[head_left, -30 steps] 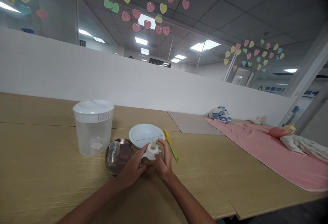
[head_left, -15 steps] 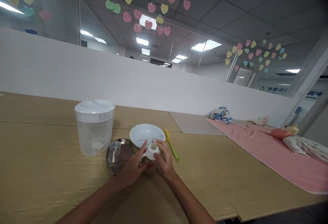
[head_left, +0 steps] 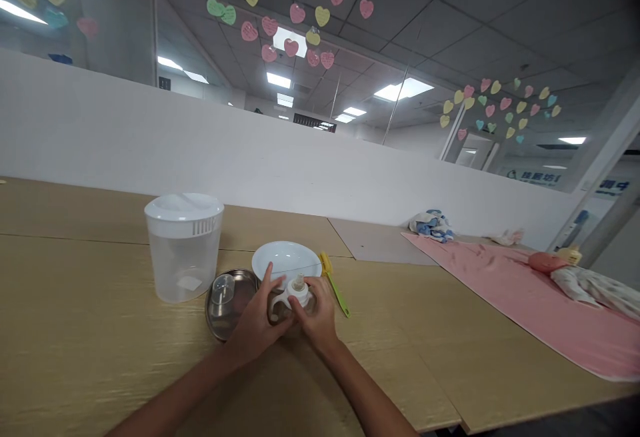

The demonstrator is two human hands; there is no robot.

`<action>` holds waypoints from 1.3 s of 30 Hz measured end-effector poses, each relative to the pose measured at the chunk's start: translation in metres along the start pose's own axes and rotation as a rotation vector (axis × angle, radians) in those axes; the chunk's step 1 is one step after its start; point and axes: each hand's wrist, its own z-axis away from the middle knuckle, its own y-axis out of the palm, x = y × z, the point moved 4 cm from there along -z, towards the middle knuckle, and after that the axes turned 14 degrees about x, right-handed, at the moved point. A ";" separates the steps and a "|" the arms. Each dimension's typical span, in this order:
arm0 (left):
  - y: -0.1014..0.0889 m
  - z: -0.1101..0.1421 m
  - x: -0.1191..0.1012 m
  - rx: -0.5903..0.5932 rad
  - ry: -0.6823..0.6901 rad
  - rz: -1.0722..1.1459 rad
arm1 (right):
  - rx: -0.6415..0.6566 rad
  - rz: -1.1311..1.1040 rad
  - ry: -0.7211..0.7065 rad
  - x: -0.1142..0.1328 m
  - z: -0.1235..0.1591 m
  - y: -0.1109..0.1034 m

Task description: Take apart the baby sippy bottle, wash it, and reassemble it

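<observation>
A baby bottle [head_left: 299, 294] with a white collar, a side handle and a clear teat stands upright between my hands, teat up. My right hand [head_left: 321, 317] grips its collar, thumb in front and fingers behind. On the other side, my left hand [head_left: 256, 317] supports the bottle low down near the handle, its upper fingers lifted and apart. Most of the bottle's body is hidden by the hands. Just behind is a white bowl [head_left: 273, 254]. A steel tray [head_left: 214, 320] holding a clear cap [head_left: 223, 290] lies left of my left hand.
A lidded translucent bucket [head_left: 184, 250] stands at the left. Right of the bowl lies a green-and-yellow brush [head_left: 338, 290]. A pink cloth [head_left: 500, 290] covers the table's right side, with a bundled cloth [head_left: 431, 225] at its far corner. A white partition [head_left: 300, 170] backs the table.
My left hand's upper fingers have spread and lifted off the collar, showing more of the handle. The right thumb has shifted left across the collar. The bottle has moved slightly left.
</observation>
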 end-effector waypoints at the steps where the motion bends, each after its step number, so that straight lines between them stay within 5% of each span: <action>1: -0.009 0.000 0.000 -0.096 0.019 -0.036 | -0.004 -0.003 0.009 -0.002 0.000 0.000; 5: -0.054 0.002 0.014 -0.553 -0.068 -0.154 | -0.015 -0.016 0.019 -0.006 0.001 0.001; 6: -0.061 0.000 0.019 -0.564 -0.115 -0.212 | -0.017 -0.019 0.020 -0.006 0.001 0.002; 12: -0.052 -0.010 0.041 -0.067 -0.343 -0.763 | -0.013 -0.031 0.036 -0.008 0.002 0.004; 18: -0.047 -0.009 0.033 -0.123 -0.400 -0.851 | -0.021 -0.010 0.009 -0.007 0.002 0.004; 21: -0.051 -0.010 0.026 -0.240 -0.263 -0.830 | -0.017 -0.005 0.010 -0.008 0.003 0.003; 27: -0.052 0.004 0.018 -0.495 0.238 -0.674 | 0.009 0.071 -0.002 -0.011 0.004 0.005; 34: -0.016 0.027 0.005 -0.290 0.762 -0.518 | -0.056 0.311 -0.328 0.013 0.013 -0.001; 37: -0.008 0.028 -0.003 -0.193 0.788 -0.382 | 0.040 0.358 -0.457 0.021 0.019 0.005; 39: -0.008 0.025 0.000 -0.121 0.659 -0.287 | 0.059 0.392 -0.480 0.022 0.021 0.008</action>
